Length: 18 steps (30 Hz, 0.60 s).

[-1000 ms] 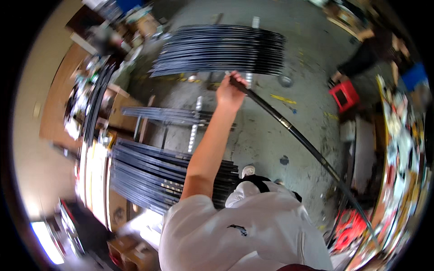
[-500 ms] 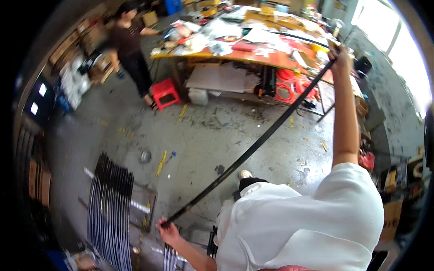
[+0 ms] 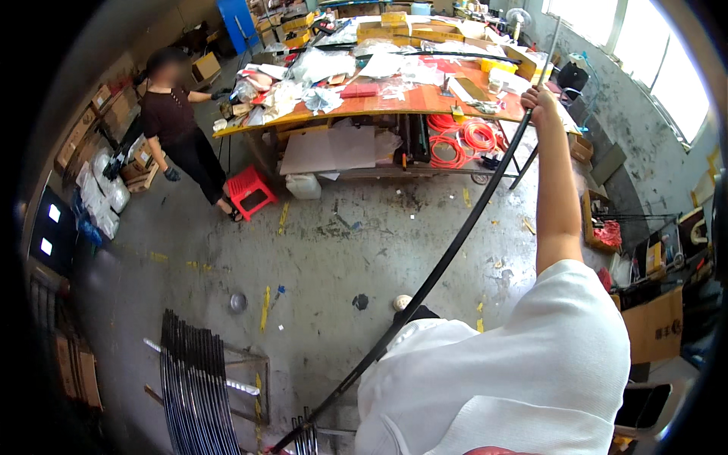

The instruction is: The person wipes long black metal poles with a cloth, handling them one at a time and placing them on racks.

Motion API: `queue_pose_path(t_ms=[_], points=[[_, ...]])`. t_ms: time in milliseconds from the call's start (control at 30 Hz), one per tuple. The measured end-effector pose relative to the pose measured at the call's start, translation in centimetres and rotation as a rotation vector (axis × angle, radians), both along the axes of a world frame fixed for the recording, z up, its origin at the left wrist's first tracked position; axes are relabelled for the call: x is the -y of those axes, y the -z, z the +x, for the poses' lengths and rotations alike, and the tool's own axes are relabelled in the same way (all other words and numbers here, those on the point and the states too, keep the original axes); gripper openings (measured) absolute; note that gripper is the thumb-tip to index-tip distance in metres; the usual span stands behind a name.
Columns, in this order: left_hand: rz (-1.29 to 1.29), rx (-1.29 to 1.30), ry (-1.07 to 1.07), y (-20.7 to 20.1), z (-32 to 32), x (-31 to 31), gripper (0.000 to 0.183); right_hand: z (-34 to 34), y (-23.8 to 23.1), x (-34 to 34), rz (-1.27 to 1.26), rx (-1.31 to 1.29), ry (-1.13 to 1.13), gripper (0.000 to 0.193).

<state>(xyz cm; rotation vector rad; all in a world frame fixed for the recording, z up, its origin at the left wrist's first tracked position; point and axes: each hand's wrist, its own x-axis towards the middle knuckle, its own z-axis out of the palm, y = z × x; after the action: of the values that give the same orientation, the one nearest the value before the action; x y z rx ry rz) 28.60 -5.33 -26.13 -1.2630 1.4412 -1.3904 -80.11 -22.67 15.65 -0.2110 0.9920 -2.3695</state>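
Observation:
A long black pole slants across the view from the lower edge up to the right. My right hand is closed around its upper part, arm stretched out, near the table's right end. Above that hand a thinner grey rod sticks up, apparently in line with the pole. The pole's lower end reaches the bottom edge, where my left hand is out of sight. Beside that end stand a few short dark tubes. Farther left, several black and silver poles lie side by side on a low metal frame.
A table heaped with bags and boxes stands ahead, with orange hose coils beneath. A co-worker stands at its left by a red stool. Cartons and a crate line the right side.
The pole's lower end has dropped toward the bottom edge, and my left hand has left the view. My right hand has shifted slightly left; a grey rod now shows above it.

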Motion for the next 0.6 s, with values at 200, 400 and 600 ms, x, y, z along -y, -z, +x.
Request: queue_pose_path(t_ms=[200,400,600], points=[[-0.397,-1.601,-0.435,-9.3,-0.9,1.5,0.034,-17.7,2.8,-9.3,0.260,-0.555,0.052,0.022],[-1.235,-2.398,-0.218,-18.1,8.7,-10.1,0.041,-20.8,1.4,-12.3,0.507,-0.549,0.149,0.013],[-0.519,-2.118,-0.163,-25.1,-11.8,4.3,0.041,-18.6,-2.7,-13.6,0.535,-0.609,0.226,0.009]])
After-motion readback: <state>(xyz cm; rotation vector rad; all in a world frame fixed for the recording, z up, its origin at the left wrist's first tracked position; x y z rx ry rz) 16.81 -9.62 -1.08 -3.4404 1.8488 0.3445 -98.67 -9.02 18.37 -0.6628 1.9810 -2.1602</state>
